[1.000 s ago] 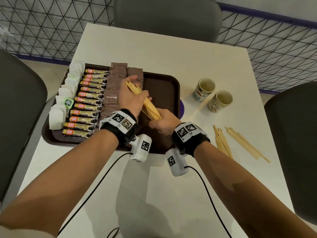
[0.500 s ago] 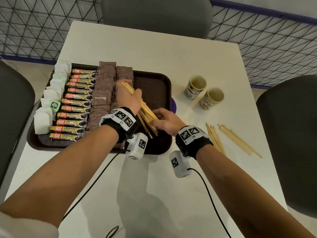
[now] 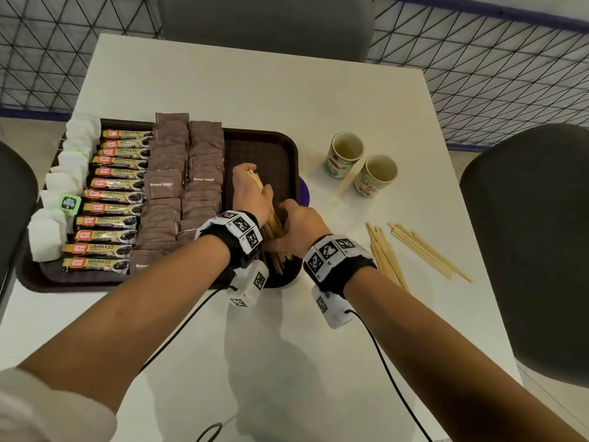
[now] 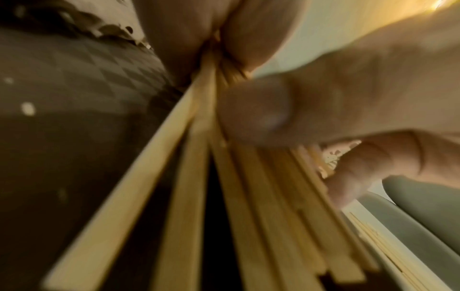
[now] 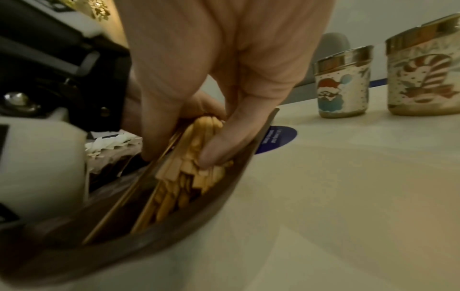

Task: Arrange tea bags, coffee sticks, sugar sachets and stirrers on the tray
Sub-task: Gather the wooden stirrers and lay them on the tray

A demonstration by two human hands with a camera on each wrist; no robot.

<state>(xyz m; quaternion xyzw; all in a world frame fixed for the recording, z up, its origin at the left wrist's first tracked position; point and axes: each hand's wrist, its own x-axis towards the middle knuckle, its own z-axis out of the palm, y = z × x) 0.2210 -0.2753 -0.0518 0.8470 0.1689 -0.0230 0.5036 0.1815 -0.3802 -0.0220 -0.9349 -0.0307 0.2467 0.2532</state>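
The brown tray [image 3: 291, 145] holds a column of white tea bags [image 3: 57, 186], a column of coffee sticks [image 3: 111, 199] and two columns of brown sugar sachets [image 3: 185, 186]. In its bare right part lies a bundle of wooden stirrers [image 3: 276, 225], held by both hands. My left hand [image 3: 255, 186] grips the far half of the stirrers [image 4: 248, 196]. My right hand [image 3: 287, 215] pinches the near ends of the stirrers [image 5: 189, 171] just inside the tray rim [image 5: 224, 196]. The middle of the bundle is hidden under the hands.
More loose stirrers [image 3: 414, 247] lie in two small heaps on the white table to the right of the tray. Two printed cups [image 3: 345, 154] [image 3: 377, 173] stand beyond them, with one stirrer [image 3: 345, 186] lying between them. Dark chairs surround the table.
The stirrer bundle has come down and turned to lie lengthwise along the tray's right part. My right hand, which had loosened half a second ago, is back on the near ends.
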